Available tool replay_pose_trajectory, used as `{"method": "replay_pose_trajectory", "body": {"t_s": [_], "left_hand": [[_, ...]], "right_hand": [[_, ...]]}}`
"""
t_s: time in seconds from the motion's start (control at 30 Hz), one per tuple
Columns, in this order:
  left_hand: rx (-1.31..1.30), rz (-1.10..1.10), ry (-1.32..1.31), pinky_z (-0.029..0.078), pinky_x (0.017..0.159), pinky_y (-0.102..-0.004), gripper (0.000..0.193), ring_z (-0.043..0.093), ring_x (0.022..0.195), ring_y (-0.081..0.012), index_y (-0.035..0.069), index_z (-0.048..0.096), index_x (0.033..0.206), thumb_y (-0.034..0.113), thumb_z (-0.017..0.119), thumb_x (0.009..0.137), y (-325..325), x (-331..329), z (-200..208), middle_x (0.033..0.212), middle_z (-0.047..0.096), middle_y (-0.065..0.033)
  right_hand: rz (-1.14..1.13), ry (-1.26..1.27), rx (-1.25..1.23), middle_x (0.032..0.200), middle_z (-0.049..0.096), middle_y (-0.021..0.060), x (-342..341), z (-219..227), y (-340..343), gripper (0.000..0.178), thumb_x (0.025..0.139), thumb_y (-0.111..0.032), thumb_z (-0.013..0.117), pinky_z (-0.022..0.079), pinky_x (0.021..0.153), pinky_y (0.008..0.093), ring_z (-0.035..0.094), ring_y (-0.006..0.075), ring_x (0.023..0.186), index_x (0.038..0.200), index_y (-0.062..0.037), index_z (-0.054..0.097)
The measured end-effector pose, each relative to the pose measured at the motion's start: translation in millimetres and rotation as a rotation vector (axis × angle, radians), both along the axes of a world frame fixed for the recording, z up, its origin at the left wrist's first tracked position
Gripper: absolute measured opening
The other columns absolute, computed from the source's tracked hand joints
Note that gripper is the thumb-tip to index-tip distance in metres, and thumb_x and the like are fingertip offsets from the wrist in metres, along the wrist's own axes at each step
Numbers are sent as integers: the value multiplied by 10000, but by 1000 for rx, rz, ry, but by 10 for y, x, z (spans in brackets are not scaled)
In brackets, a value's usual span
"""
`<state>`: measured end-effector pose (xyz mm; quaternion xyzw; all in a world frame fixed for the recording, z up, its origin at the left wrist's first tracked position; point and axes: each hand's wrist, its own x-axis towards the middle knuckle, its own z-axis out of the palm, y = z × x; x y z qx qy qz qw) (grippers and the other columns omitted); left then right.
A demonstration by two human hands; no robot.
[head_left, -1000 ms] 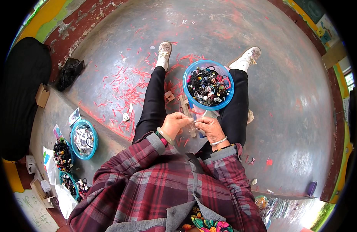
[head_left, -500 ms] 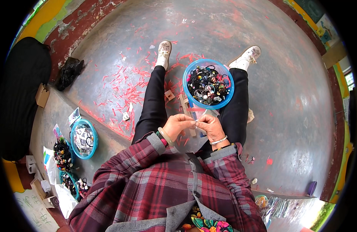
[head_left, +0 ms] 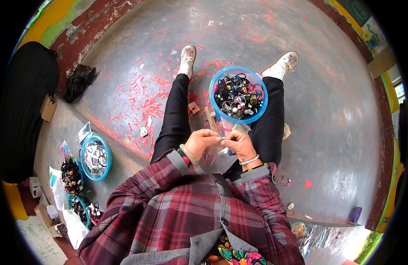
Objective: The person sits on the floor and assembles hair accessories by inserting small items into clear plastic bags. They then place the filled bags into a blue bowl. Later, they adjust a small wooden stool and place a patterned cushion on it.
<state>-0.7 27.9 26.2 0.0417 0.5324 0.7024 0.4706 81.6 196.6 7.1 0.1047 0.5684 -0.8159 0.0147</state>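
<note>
Sitting on a grey painted floor (head_left: 327,115) with legs stretched out, a person in a plaid shirt brings both hands together over the lap. The left hand (head_left: 203,142) and right hand (head_left: 237,144) meet fingertip to fingertip, fingers pressed together and pinching a small, thin piece (head_left: 222,139) between them; it is too small to identify. It looks light and easily dropped, so a fingertip pinch at each end seems the surest hold. Just beyond the hands, a blue bowl (head_left: 216,86) rests against the right leg, heaped with dark hair ties and colourful beaded bits, soft springy things likely to tangle. Red scraps (head_left: 142,104) litter the floor beside the left leg. Well apart at the person's left, another blue bowl (head_left: 107,155) sits near bags of similar goods.
</note>
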Motion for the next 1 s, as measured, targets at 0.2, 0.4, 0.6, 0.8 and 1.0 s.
{"method": "replay_pose_trajectory", "body": {"t_s": [0.2, 0.4, 0.6, 0.8, 1.0], "left_hand": [[113, 88, -12, 442, 488, -210, 239, 556, 630, -91, 43, 567, 1019, -18, 571, 788, -61, -140, 11, 900, 595, -24], [29, 147, -84, 466, 582, -253, 169, 556, 816, -112, 76, 560, 978, 200, 517, 872, -141, -105, 129, 907, 582, -10], [6, -1, -25, 456, 521, -234, 185, 562, 721, -105, 79, 559, 965, 235, 525, 873, -94, -6, 183, 895, 597, -14], [-28, 114, -46, 439, 471, -210, 111, 574, 685, -84, 60, 571, 921, 149, 536, 864, -32, 70, 162, 865, 617, -26], [-165, 168, 30, 431, 460, -206, 65, 567, 628, -78, 53, 581, 857, 110, 591, 827, 16, 97, 106, 783, 624, -31]], "right_hand": [[-215, 368, 1046, 628, 504, 26, -3, 199, -96, 221, 640, -72, 727, 388, 539, 308, 498, 203, 607, 650, -74, 506], [-436, 581, 1481, 653, 460, 29, 6, 264, -186, 224, 631, -66, 676, 386, 597, 355, 491, 236, 653, 663, -109, 459], [-366, 629, 1615, 669, 464, 26, 22, 298, -222, 178, 671, -71, 630, 384, 625, 338, 492, 207, 666, 669, -115, 457], [-336, 621, 1716, 672, 455, 19, 35, 299, -249, 133, 689, -96, 606, 382, 638, 328, 492, 192, 683, 689, -112, 474], [-287, 655, 1703, 676, 452, 17, 38, 293, -286, 101, 708, -95, 577, 381, 644, 326, 491, 188, 682, 701, -110, 478]]}}
